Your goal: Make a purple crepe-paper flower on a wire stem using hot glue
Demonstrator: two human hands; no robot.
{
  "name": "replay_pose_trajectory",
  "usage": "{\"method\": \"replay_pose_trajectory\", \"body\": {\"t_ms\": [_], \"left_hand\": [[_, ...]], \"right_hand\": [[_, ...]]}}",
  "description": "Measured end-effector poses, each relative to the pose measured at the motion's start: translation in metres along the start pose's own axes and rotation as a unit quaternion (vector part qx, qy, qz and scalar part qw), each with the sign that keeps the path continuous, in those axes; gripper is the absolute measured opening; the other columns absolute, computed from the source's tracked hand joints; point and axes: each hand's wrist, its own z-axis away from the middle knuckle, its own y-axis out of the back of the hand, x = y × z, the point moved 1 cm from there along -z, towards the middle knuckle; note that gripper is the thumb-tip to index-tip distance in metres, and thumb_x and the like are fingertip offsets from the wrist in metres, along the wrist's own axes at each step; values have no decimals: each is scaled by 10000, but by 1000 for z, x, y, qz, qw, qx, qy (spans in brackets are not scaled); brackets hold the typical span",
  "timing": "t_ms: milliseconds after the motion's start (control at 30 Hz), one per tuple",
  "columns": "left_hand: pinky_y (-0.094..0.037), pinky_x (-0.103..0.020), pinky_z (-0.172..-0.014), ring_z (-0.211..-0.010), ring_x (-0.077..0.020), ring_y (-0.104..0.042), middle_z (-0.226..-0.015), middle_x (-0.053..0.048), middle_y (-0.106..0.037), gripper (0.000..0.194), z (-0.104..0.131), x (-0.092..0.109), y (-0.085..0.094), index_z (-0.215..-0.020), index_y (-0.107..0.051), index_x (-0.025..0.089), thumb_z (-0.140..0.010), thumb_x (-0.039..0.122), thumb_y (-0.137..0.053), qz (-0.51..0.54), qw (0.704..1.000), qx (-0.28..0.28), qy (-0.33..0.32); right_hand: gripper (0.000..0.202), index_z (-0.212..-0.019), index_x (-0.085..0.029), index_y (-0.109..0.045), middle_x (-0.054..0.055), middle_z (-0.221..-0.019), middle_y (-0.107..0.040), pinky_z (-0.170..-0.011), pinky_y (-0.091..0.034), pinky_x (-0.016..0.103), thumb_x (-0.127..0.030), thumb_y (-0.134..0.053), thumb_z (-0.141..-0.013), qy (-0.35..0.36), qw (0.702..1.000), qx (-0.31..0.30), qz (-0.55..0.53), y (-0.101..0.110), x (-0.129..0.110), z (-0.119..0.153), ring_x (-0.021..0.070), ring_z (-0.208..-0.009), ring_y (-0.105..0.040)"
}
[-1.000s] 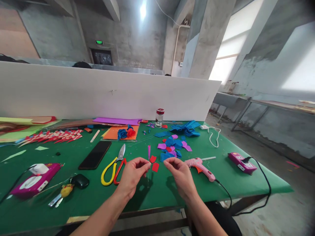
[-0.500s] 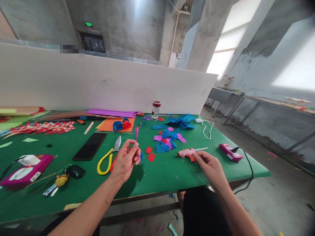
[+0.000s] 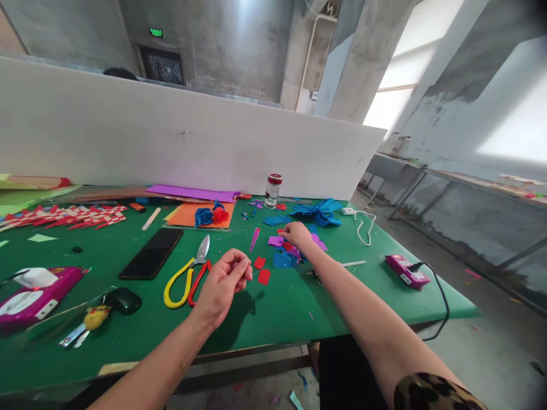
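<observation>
My left hand (image 3: 226, 282) is closed in a pinch over the front of the green table. A narrow, rolled pink paper piece (image 3: 254, 239) stands just beyond its fingertips and appears to be held there; the link between them is too thin to see. Farther out, my right hand (image 3: 298, 234) has its fingers bent together at the purple paper pieces (image 3: 276, 241) and blue ones (image 3: 284, 260); what they pinch is hidden. Under my right forearm lies the glue gun, mostly covered, with its white glue stick (image 3: 354, 263) showing. Two red paper petals (image 3: 264, 277) lie between my hands.
Scissors (image 3: 188, 279) and a black phone (image 3: 151, 253) lie left of my left hand. A red-lidded jar (image 3: 273, 191) stands before the white board (image 3: 213, 136). Blue and red paper flowers (image 3: 220, 215) rest on orange paper. A magenta power box (image 3: 407, 271) sits at right.
My right hand has let go of the glue gun and reached forward and left to the paper pieces. The left hand has shifted slightly right, the pink piece moving with it.
</observation>
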Motion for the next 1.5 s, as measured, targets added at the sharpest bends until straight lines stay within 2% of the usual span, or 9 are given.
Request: {"method": "replay_pose_trajectory", "body": {"t_ms": [100, 200, 400, 633, 800, 967, 1067, 1233, 1500], "left_hand": [[-244, -181, -476, -486, -56, -343, -624, 43, -551, 213, 0, 0, 2, -763, -495, 186, -844, 345, -613, -8, 1000, -3, -1], [-245, -183, -475, -488, -58, -348, -621, 40, -549, 220, 0, 0, 2, -757, -497, 184, -837, 348, -619, -9, 1000, -3, 3], [-257, -185, -467, -488, -69, -370, -608, 35, -551, 235, -1, 1, 2, -749, -512, 188, -800, 372, -650, -18, 1000, 5, 13], [-271, -182, -456, -480, -70, -383, -596, 32, -554, 259, -3, -2, 2, -735, -523, 185, -767, 394, -672, -30, 999, 10, 15], [-266, -179, -454, -480, -66, -374, -597, 34, -550, 242, -2, -1, 2, -744, -528, 182, -780, 381, -661, -28, 1000, 4, 11], [-282, -185, -464, -489, -71, -387, -594, 30, -553, 237, -1, -1, 2, -736, -537, 181, -786, 382, -654, -35, 999, 7, 5], [-282, -188, -467, -492, -77, -396, -591, 28, -555, 242, -1, 0, 3, -734, -532, 184, -776, 384, -661, -32, 999, 13, 7], [-246, -185, -452, -469, -66, -364, -580, 40, -541, 252, -1, 1, 3, -733, -528, 184, -762, 387, -674, -25, 1000, 14, 9], [-245, -181, -457, -475, -57, -359, -598, 38, -546, 219, -2, -2, 5, -746, -523, 179, -808, 352, -641, -18, 1000, 3, 5]], "right_hand": [[301, -974, -127, -661, 88, -970, -688, -744, -521, 343, -409, -601, -885, -20, 998, -60, 30, -16, 1, -14, 197, -859, -655], [259, -1069, -147, -617, 58, -1044, -651, -769, -546, 368, -355, -564, -924, -3, 994, -101, 50, -22, 7, -20, 176, -870, -644], [278, -1161, -167, -584, 85, -1180, -602, -847, -525, 413, -313, -567, -925, 55, 992, -76, 84, -7, 14, -25, 213, -1001, -615], [265, -1129, -163, -602, 79, -1159, -615, -854, -521, 413, -329, -560, -927, 113, 985, -82, 97, 9, 17, -19, 213, -997, -616], [268, -1151, -175, -592, 78, -1169, -607, -824, -535, 388, -311, -574, -921, 80, 983, -110, 126, 11, 39, -10, 208, -980, -622], [304, -1185, -164, -570, 89, -1192, -594, -838, -530, 414, -312, -575, -920, 57, 985, -88, 139, 17, 55, -10, 218, -1002, -615], [282, -1151, -157, -590, 75, -1161, -610, -826, -534, 404, -319, -572, -921, 97, 983, -92, 127, 16, 46, -10, 218, -980, -622], [253, -1119, -153, -605, 72, -1135, -625, -825, -534, 400, -312, -565, -926, 179, 971, -116, 108, -2, 9, -5, 205, -965, -627], [285, -1171, -176, -581, 84, -1195, -594, -849, -525, 409, -312, -574, -921, 183, 963, -128, 152, -21, -26, 2, 218, -1013, -611]]}}
